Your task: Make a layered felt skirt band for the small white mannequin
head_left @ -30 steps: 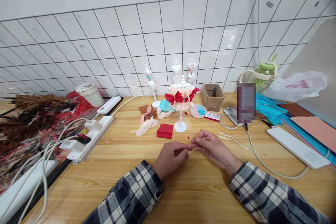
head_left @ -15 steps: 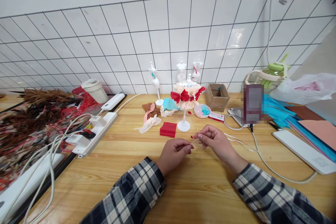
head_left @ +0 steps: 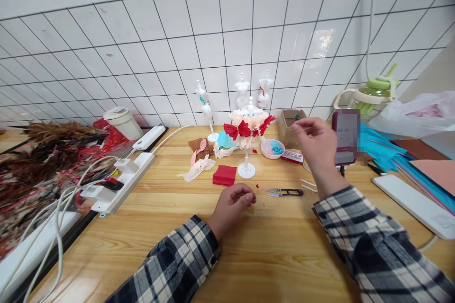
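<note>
My left hand [head_left: 232,200] rests on the wooden table [head_left: 270,255], fingers curled in a pinch on something too small to make out. My right hand [head_left: 314,142] is raised over the table near the small cardboard box [head_left: 290,127], thumb and forefinger pinched together; what they hold, if anything, does not show. Small black thread snips [head_left: 285,192] lie on the table between my hands. A miniature mannequin [head_left: 246,138] with a cream skirt and red bows stands behind them, beside a folded red paper stack [head_left: 224,175].
A white power strip [head_left: 117,184] with cables and feathers [head_left: 46,151] lies left. A pink dish [head_left: 272,148], paper scraps [head_left: 202,156], more white mannequins [head_left: 242,92], a phone [head_left: 345,136], a green bottle [head_left: 373,94], coloured paper sheets [head_left: 419,161] and a plastic bag [head_left: 415,113] sit behind and right.
My right hand left my left hand and rose to the right, toward the cardboard box. The thread snips now lie on the table. The left hand stays put.
</note>
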`<state>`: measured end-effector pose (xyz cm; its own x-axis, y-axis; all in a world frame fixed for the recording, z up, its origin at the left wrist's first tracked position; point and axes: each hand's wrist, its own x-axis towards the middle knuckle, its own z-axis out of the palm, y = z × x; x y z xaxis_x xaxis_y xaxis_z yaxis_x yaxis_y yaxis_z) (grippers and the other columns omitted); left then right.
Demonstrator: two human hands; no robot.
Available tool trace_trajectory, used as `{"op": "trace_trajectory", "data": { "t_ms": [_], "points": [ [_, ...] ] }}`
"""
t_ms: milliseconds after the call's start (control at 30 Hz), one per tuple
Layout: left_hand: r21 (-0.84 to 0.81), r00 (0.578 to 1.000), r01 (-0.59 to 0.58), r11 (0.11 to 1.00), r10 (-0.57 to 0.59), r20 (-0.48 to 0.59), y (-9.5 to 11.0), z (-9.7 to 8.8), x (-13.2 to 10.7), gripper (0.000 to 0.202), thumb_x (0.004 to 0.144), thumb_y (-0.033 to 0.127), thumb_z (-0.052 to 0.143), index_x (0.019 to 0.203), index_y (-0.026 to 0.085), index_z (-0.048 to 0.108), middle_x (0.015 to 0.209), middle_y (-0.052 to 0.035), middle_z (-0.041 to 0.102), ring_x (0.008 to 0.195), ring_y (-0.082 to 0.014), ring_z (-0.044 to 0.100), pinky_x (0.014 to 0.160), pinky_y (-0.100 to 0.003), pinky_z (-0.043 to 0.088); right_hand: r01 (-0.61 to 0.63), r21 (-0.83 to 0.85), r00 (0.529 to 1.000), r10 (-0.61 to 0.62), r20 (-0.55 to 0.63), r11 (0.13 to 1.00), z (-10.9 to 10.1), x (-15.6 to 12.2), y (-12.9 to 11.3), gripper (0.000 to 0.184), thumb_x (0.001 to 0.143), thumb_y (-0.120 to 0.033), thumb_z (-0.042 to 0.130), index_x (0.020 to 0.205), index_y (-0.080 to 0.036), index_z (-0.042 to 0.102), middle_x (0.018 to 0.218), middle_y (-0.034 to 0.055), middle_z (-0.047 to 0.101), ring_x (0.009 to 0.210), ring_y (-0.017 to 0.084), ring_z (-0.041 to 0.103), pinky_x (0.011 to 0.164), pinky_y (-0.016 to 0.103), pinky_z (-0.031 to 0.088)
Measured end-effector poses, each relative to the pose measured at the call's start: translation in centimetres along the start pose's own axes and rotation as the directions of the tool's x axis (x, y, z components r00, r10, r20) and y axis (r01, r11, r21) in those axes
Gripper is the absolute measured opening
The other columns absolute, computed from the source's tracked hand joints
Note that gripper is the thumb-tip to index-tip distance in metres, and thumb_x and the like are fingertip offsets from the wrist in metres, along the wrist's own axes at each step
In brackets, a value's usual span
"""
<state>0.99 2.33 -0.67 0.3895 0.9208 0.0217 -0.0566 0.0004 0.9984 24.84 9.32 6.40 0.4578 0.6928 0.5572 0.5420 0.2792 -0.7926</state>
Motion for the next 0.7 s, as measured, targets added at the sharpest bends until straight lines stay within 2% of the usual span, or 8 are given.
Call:
{"op": "trace_trajectory", "data": {
  "t_ms": [33,100,200,300,400,500,600,700],
  "points": [
    [0.042,1.000,0.002,0.999,-0.002,-0.007,0.0,0.0,0.1,0.031,0.075,0.044,0.066,0.071,0.013,0.062,0.067,-0.0029,0.062,0.065,-0.0130,0.056,0.063,-0.024,0.043,0.017,-0.101,0.999,-0.021,-0.040,0.995,-0.2,1.2,0.2,0.021,0.078,-0.036,0.062,0.087,-0.018,0.068,0.078,0.0033,0.067,0.060,0.014,0.054,0.059,0.027,0.042],
    [0.095,1.000,0.012,0.995,-0.011,-0.019,-0.1,0.0,0.3,0.031,0.076,0.043,0.065,0.066,0.014,0.060,0.063,-0.0014,0.060,0.062,-0.0118,0.053,0.061,-0.023,0.041,0.035,-0.286,0.998,-0.048,-0.039,0.957,-0.5,3.0,1.0,0.022,0.080,-0.036,0.059,0.089,-0.020,0.070,0.075,0.0030,0.068,0.060,0.016,0.056,0.062,0.029,0.041],
    [0.117,1.000,0.019,0.993,-0.017,-0.015,-0.1,0.0,0.4,0.029,0.076,0.040,0.065,0.065,0.014,0.060,0.063,-0.0010,0.059,0.061,-0.0117,0.052,0.061,-0.023,0.040,0.074,-0.526,0.997,-0.069,0.029,0.848,-0.3,4.2,2.7,0.027,0.083,-0.037,0.053,0.099,-0.024,0.071,0.080,0.0051,0.070,0.068,0.021,0.059,0.063,0.031,0.039],
    [0.134,1.000,0.014,0.991,-0.014,-0.002,0.0,0.0,0.5,0.027,0.077,0.038,0.064,0.065,0.014,0.062,0.063,-0.0012,0.060,0.062,-0.0120,0.052,0.062,-0.022,0.040,0.116,-0.674,0.992,-0.046,0.121,0.729,0.1,4.3,4.1,0.035,0.087,-0.038,0.046,0.111,-0.025,0.069,0.088,0.0102,0.071,0.074,0.025,0.061,0.061,0.032,0.037],
    [0.148,1.000,0.012,0.989,-0.015,0.020,-0.1,0.0,0.5,0.026,0.079,0.037,0.062,0.066,0.014,0.063,0.064,-0.0021,0.061,0.063,-0.0127,0.054,0.063,-0.023,0.041,0.135,-0.734,0.984,-0.003,0.178,0.665,0.2,4.3,4.7,0.038,0.089,-0.038,0.041,0.114,-0.024,0.068,0.089,0.0125,0.070,0.074,0.026,0.061,0.060,0.032,0.037],
    [0.195,0.999,-0.013,0.981,0.004,0.044,-0.2,-0.1,0.5,0.026,0.080,0.036,0.061,0.069,0.013,0.065,0.067,-0.0039,0.064,0.066,-0.0142,0.056,0.065,-0.024,0.042,0.147,-0.757,0.980,0.008,0.197,0.637,0.1,4.3,4.9,0.036,0.089,-0.037,0.042,0.110,-0.027,0.069,0.091,0.0110,0.071,0.074,0.026,0.061,0.058,0.031,0.034],
    [0.260,0.998,-0.040,0.965,0.027,0.053,-0.1,-0.1,0.5,0.026,0.081,0.034,0.060,0.069,0.013,0.067,0.068,-0.0053,0.065,0.066,-0.0147,0.057,0.064,-0.025,0.042,0.148,-0.749,0.983,-0.012,0.183,0.645,-0.2,4.3,4.9,0.033,0.087,-0.036,0.045,0.103,-0.025,0.071,0.089,0.0095,0.071,0.075,0.024,0.061,0.056,0.030,0.033],
    [0.288,0.997,-0.052,0.956,0.035,0.062,0.0,-0.1,0.5,0.025,0.080,0.033,0.061,0.069,0.012,0.067,0.066,-0.0055,0.065,0.064,-0.0143,0.056,0.062,-0.025,0.042,0.143,-0.715,0.988,-0.054,0.146,0.684,-0.5,4.4,4.5,0.032,0.085,-0.037,0.047,0.103,-0.024,0.069,0.093,0.0080,0.070,0.079,0.024,0.061,0.058,0.030,0.035]
  ]
}}
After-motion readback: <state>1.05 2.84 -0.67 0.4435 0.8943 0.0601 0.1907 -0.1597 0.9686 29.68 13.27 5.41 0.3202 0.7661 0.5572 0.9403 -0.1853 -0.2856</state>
